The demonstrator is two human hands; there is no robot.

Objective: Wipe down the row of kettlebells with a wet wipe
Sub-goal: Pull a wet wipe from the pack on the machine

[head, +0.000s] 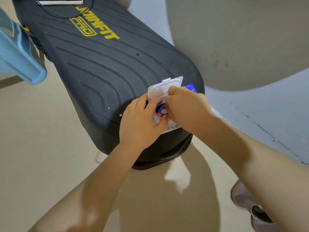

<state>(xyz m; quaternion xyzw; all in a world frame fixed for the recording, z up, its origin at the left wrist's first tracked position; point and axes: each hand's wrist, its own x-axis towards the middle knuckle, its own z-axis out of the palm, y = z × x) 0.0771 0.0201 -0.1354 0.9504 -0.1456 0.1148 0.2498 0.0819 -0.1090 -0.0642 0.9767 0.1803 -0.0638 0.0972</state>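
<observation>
A blue and white wet wipe pack (172, 127) lies on the near end of a black ribbed platform (107, 67). Its white flip lid (164, 87) stands open. My left hand (142, 123) holds the pack down, thumb lying across its top. My right hand (184, 106) has its fingers curled at the pack's opening under the lid; whether a wipe is pinched is hidden by the fingers. No kettlebell is in view.
The platform carries yellow lettering (98, 22) and a white-framed object (60, 1) at its far end. A light blue plastic stool (18, 52) stands at the left. Grey wall (250, 39) runs along the right. A shoe (250, 203) shows at the lower right on the beige floor.
</observation>
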